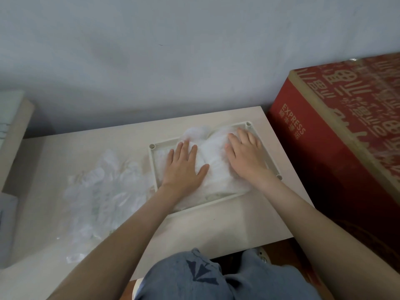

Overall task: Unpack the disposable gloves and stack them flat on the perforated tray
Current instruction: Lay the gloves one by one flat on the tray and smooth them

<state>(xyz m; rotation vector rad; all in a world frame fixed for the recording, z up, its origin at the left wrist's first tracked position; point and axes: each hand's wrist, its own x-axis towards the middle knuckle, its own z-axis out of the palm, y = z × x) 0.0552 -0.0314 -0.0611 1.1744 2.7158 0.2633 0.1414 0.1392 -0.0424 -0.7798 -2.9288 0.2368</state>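
A cream tray with a raised rim lies on the pale table, toward its right side. A stack of thin clear disposable gloves covers most of the tray's floor, so its holes are hidden. My left hand presses flat on the left part of the stack, fingers straight and spread. On the right part my right hand lies flat too, fingers reaching toward the tray's far right corner. A loose crumpled heap of more clear gloves sits on the table to the left of the tray.
A big red cardboard box marked EXPRESS stands against the table's right edge. A grey wall runs behind the table. Another pale surface is at the far left. My knees in blue jeans are at the table's near edge.
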